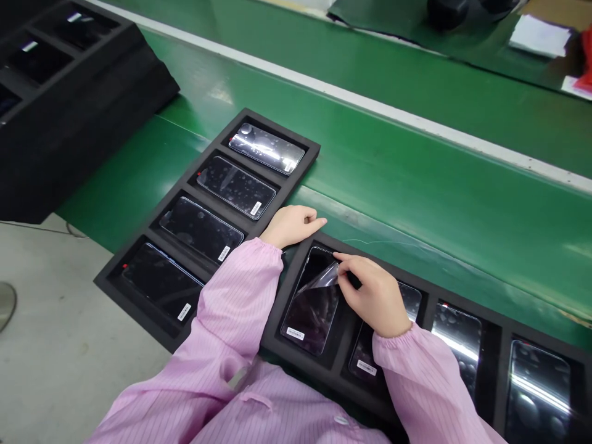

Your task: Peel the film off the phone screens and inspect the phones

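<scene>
My right hand [370,293] pinches the lifted corner of a clear protective film [324,277] between thumb and fingertips. The film is folded back from the upper part of a dark phone screen [312,311], which lies in the left compartment of a black foam tray [340,357]. A white label is stuck near the screen's lower end. My left hand [295,224] hovers or rests by the near tray corners, fingers curled in, with nothing visible in it. Beside it, a second foam tray [206,154] holds several film-covered phone screens [235,185].
More screens [539,388] lie in the right-hand tray, partly behind my right sleeve. A stack of black foam trays [87,111] stands at upper left. The green work surface [416,166] has a white strip [370,111] across it. White papers [540,36] lie at upper right.
</scene>
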`<state>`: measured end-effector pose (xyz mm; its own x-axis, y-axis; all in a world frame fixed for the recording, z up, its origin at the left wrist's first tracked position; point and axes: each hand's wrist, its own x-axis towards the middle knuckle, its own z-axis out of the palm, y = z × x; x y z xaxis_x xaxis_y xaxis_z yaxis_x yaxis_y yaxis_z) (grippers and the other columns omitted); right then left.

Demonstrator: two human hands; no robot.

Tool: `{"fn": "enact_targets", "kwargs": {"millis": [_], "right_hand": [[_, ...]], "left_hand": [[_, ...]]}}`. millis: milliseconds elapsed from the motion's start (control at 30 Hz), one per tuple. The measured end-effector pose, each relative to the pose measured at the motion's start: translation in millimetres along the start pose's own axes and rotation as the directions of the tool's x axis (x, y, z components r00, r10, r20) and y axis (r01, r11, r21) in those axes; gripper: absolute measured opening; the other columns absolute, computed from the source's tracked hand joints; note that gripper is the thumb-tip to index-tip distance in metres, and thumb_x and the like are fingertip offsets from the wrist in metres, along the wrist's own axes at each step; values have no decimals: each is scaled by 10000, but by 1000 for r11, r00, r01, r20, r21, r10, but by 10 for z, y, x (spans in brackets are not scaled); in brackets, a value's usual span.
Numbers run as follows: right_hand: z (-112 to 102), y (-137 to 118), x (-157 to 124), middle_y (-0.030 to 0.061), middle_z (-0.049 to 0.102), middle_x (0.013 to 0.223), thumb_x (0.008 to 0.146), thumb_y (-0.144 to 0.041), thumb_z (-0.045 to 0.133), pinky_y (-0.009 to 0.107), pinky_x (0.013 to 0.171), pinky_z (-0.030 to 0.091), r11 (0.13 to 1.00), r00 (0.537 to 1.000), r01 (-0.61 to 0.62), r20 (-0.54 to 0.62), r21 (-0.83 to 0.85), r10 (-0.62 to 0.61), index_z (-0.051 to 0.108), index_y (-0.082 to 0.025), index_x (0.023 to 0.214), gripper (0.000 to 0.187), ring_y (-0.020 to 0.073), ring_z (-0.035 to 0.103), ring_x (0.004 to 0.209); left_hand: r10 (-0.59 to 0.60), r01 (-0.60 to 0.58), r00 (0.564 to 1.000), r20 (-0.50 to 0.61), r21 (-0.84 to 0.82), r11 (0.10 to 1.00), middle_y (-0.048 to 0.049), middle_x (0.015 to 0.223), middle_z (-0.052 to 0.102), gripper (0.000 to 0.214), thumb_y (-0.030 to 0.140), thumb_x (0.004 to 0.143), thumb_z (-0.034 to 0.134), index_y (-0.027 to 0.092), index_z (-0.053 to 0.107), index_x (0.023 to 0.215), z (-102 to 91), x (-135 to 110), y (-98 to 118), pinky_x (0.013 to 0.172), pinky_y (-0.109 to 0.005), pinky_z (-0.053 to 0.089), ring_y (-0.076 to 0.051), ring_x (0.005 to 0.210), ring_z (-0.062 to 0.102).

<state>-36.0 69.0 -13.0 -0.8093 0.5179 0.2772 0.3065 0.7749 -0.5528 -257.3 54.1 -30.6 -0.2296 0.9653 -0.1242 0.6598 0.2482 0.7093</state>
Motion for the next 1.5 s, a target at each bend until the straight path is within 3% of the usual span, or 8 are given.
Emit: {"fn": "enact_targets", "kwargs": {"millis": [400, 733, 900, 1133, 1267, 1367, 1433, 1500], "right_hand": [[-255, 41, -44, 17, 661, 849, 795, -36, 464, 248, 745, 486, 994, 998, 0, 67, 105, -7, 456, -189, 763, 157, 173, 664, 995], [-255, -363, -94, 48, 546, 723, 903, -53, 479, 353, 717, 363, 983, 982, 117, 163, -140, -94, 523, -142, 706, 220, 176, 436, 717], [-217, -529, -174, 25, 531, 736, 968, -74, 369, 408, 907, 350, 979, 974, 151, 192, -137, -123, 632, -126, 1017, 272, 167, 450, 702], [104, -678, -319, 22, 542, 734, 997, -133, 274, 360, 770, 419, 989, 935, 141, 322, 37, -146, 589, -128, 1203, 376, 170, 474, 648], [96, -580, -306, 12, 570, 771, 979, -136, 313, 308, 680, 454, 956, 929, 107, 315, 273, -194, 546, -188, 1278, 382, 150, 490, 638], [-20, -381, -200, 17, 618, 919, 959, -103, 382, 237, 709, 490, 866, 967, -35, 237, 498, -97, 533, -228, 1309, 402, 112, 570, 757], [-77, -237, -111, 23, 631, 956, 946, -94, 446, 229, 748, 502, 797, 984, -159, 158, 583, 81, 588, -225, 1240, 351, 109, 598, 836], [-88, -137, -43, 28, 635, 921, 935, -99, 480, 224, 724, 508, 738, 962, -265, 116, 621, 248, 657, -195, 1077, 246, 108, 609, 812]], "left_hand": [[-19, 19, 1000, 0, 1, 1000, 45, 515, 417, 476, 494, 867, 527, 182, 379, 539, 6, -13, 7, 549, -291, 249, -116, 518, 368], [-50, 50, 998, 23, 24, 998, 51, 507, 402, 470, 481, 870, 530, 180, 373, 546, -22, -6, 71, 547, -282, 245, -109, 510, 348], [-77, 76, 997, 28, 33, 997, 53, 501, 399, 457, 466, 862, 541, 182, 373, 546, -9, -3, 83, 549, -277, 257, -107, 507, 352], [-82, 80, 996, 25, 65, 995, 51, 502, 400, 460, 476, 864, 540, 179, 379, 551, 3, -6, 93, 555, -274, 263, -106, 513, 357], [-77, 76, 997, 19, 73, 994, 47, 500, 413, 460, 491, 859, 540, 182, 393, 551, 10, -10, 88, 555, -277, 267, -109, 510, 366], [-81, 80, 997, 13, 69, 994, 45, 517, 453, 426, 490, 856, 547, 185, 449, 575, 10, -24, 82, 564, -274, 287, -112, 518, 400], [-81, 81, 997, 1, 46, 996, 43, 559, 499, 355, 489, 849, 561, 192, 541, 655, 5, -39, 75, 582, -268, 313, -117, 547, 444], [-92, 92, 996, 7, -15, 996, 38, 616, 536, 292, 488, 843, 569, 204, 625, 807, -5, -58, 62, 612, -263, 347, -126, 589, 484]]}}
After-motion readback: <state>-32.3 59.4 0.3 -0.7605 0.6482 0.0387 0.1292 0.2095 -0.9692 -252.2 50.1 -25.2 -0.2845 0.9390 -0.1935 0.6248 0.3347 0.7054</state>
